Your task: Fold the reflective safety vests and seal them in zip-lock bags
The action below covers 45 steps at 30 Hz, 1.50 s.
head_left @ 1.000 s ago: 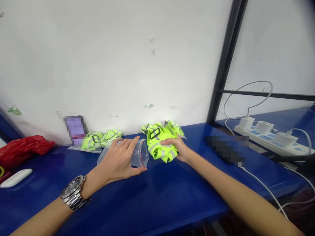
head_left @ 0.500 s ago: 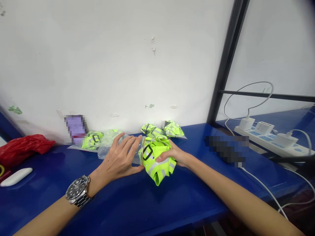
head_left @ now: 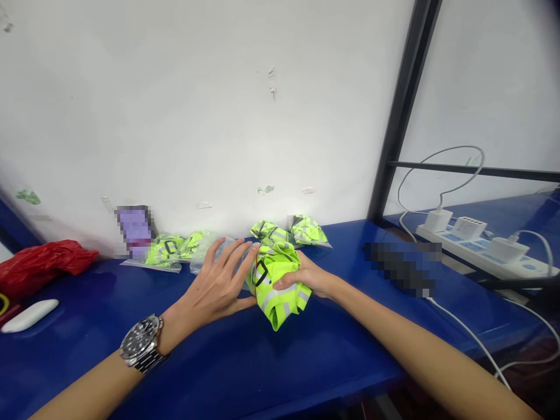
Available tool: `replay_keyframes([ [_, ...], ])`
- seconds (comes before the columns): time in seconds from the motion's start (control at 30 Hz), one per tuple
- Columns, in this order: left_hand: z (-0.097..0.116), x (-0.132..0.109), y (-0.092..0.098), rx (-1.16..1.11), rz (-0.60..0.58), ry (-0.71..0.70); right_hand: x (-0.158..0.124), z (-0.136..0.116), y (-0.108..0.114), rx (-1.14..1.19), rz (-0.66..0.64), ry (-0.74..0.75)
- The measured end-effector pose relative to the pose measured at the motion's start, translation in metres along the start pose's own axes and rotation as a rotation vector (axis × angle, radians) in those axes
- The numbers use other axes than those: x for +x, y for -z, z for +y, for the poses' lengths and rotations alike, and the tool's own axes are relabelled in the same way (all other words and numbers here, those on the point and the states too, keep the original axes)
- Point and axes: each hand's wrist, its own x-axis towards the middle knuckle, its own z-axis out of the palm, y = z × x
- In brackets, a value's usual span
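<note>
Clear plastic zip bag [head_left: 221,258], held at its mouth by the left hand [head_left: 212,283]?

Yes. That hand is about half open, its fingers [head_left: 234,252] spread over the top of the bag and its thumb [head_left: 245,303] running beneath it, gripping the bag lightly from both sides.

What is inside the bag?

Nothing can be clearly made out in it. The red-lined mouth [head_left: 255,274] is pressed against a bundled reflective safety vest [head_left: 280,297], neon yellow with grey stripes and a black buckle [head_left: 261,273]. Whether any of the vest has passed the opening cannot be told.

And the right hand [head_left: 306,277]?

Curled around the vest's far side, fingers partly closed, thumb [head_left: 282,284] lying across the fabric. The vest sits between both hands on a blue tabletop [head_left: 262,356], touching the surface.

Anything else nearby?

Just behind, against a scuffed white wall [head_left: 175,116], lie more clear bags [head_left: 308,231] packed with the same neon fabric. A steel wristwatch [head_left: 142,344] circles the left wrist. Farther left sits a red plastic bag [head_left: 44,268].
</note>
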Motion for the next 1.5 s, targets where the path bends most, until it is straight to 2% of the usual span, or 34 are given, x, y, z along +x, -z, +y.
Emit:
replay_keyframes([
  [0.17, -0.004, -0.002, 0.015, -0.096, -0.048, 0.021, 0.002, 0.001, -0.002, -0.062, 0.035, 0.076],
  [0.27, -0.003, -0.001, 0.020, -0.164, 0.000, 0.106, 0.003, 0.001, -0.001, -0.201, 0.045, 0.138],
  [0.37, 0.002, 0.004, 0.018, -0.258, -0.013, 0.228, 0.003, 0.002, -0.002, -0.328, 0.053, 0.180],
  [0.5, 0.007, 0.013, 0.010, -0.367, -0.072, 0.383, 0.002, 0.003, -0.006, -0.540, 0.153, 0.207],
  [0.6, 0.010, 0.015, 0.007, -0.360, -0.069, 0.422, 0.002, 0.005, -0.008, -0.649, 0.209, 0.230],
  [0.87, 0.028, 0.018, 0.009, -0.295, 0.155, 0.305, 0.004, 0.013, -0.012, -0.847, 0.265, 0.303],
  [1.0, 0.035, 0.027, 0.011, -0.265, 0.218, 0.250, 0.002, 0.012, -0.015, -0.956, 0.247, 0.302],
  [1.1, 0.039, 0.031, 0.013, -0.202, 0.201, 0.182, 0.001, 0.010, -0.018, -1.010, 0.239, 0.270],
  [1.3, 0.050, 0.031, 0.014, -0.134, 0.077, 0.081, 0.002, 0.008, -0.021, -1.179, 0.246, 0.185],
  [1.5, 0.063, 0.032, 0.015, -0.096, 0.065, 0.030, 0.000, 0.007, -0.028, -1.401, 0.253, 0.108],
])
